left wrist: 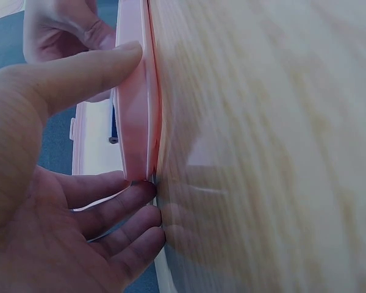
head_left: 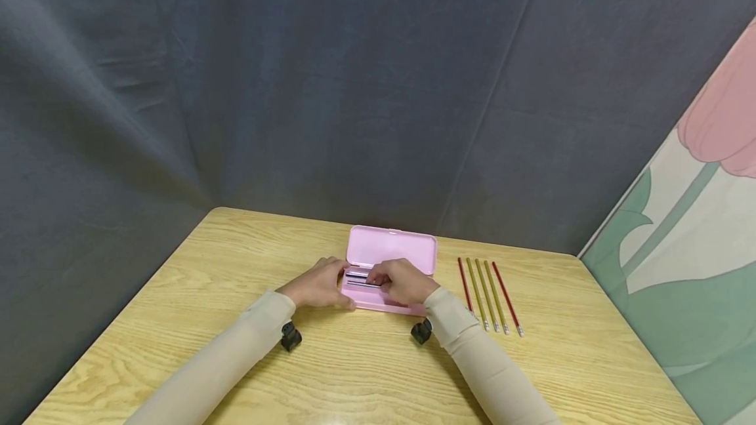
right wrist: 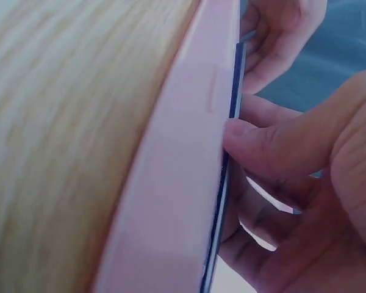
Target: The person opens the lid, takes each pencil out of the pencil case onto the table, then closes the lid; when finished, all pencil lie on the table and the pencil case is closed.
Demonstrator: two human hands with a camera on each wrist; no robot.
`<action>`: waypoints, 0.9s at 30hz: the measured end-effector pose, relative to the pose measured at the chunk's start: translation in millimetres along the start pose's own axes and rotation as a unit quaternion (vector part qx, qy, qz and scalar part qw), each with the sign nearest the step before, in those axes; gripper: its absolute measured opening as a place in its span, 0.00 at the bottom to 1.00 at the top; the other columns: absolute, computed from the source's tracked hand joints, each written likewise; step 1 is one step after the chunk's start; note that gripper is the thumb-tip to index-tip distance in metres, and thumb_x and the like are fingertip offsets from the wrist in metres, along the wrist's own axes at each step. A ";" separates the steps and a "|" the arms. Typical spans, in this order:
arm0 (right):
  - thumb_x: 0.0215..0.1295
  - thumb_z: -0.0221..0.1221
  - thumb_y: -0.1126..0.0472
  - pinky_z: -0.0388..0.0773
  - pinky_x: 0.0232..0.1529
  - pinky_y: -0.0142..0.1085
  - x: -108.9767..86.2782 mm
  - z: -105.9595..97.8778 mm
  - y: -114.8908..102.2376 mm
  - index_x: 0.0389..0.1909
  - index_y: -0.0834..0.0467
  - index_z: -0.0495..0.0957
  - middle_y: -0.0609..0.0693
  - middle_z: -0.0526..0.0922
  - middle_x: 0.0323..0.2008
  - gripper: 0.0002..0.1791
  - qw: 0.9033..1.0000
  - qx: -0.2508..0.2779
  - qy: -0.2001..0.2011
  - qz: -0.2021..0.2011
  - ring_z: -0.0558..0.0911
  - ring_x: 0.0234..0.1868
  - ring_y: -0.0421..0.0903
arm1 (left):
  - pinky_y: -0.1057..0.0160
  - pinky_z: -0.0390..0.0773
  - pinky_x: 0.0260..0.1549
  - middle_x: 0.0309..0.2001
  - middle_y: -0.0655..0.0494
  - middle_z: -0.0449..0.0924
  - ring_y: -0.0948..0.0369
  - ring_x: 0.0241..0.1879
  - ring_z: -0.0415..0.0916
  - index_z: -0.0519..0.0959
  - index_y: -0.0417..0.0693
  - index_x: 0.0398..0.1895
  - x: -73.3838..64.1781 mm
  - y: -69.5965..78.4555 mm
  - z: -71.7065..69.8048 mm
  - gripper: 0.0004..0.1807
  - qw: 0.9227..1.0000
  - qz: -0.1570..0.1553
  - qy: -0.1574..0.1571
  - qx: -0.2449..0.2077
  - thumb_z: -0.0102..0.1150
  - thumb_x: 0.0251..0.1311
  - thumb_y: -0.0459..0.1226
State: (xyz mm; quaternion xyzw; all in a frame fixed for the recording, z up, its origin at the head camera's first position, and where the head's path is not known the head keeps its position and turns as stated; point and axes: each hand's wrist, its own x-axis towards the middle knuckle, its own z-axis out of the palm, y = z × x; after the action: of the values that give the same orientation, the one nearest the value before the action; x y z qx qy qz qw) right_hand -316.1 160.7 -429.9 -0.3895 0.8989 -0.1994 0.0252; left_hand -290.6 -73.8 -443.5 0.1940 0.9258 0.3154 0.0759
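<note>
An open pink pencil case lies on the table, its lid tipped back. My left hand grips its left end, the thumb on the front wall and the fingertips at the short end. Over the case's tray, my right hand pinches a dark blue pencil with light stripes between thumb and fingers. The pencil runs lengthwise along the case, close above its front wall in the right wrist view. Behind it, more dark slim sticks lie in the tray, partly hidden by the right hand.
To the right of the case, a red pencil, three yellow pencils and another red pencil lie side by side, eraser ends toward me. A dark grey curtain hangs behind the wooden table. A flower-patterned panel stands at right.
</note>
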 end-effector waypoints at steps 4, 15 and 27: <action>0.56 0.60 0.79 0.82 0.41 0.32 -0.6 -2.5 -0.9 0.42 0.56 0.87 0.46 0.88 0.35 0.19 0.999 0.002 0.051 -0.014 0.82 0.35 0.39 | 0.48 0.67 0.71 0.71 0.46 0.70 0.49 0.71 0.63 0.69 0.40 0.71 0.1 -1.6 0.3 0.51 1.000 0.000 -0.001 0.004 0.79 0.45 0.51; 0.61 0.63 0.73 0.81 0.37 0.31 -11.6 -37.6 -2.8 0.47 0.56 0.87 0.48 0.86 0.36 0.16 0.981 0.031 0.191 0.026 0.81 0.35 0.40 | 0.48 0.67 0.71 0.69 0.46 0.72 0.49 0.70 0.65 0.70 0.40 0.70 -0.2 -1.0 -1.1 0.49 1.000 0.013 0.007 0.007 0.80 0.44 0.50; 0.62 0.66 0.70 0.85 0.40 0.38 -43.6 -73.9 19.9 0.50 0.58 0.86 0.52 0.86 0.37 0.15 0.960 0.042 0.261 0.095 0.81 0.36 0.45 | 0.47 0.67 0.71 0.70 0.46 0.70 0.49 0.70 0.64 0.70 0.43 0.71 -0.8 -1.7 -0.2 0.49 1.000 0.010 0.003 -0.001 0.79 0.45 0.51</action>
State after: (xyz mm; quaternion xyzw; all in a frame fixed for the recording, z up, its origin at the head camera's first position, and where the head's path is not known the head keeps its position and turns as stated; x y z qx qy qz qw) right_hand -314.4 229.0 -374.3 -0.2354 0.8980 -0.3280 -0.1751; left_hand -290.5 -75.4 -444.4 0.2025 0.9237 0.3175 0.0704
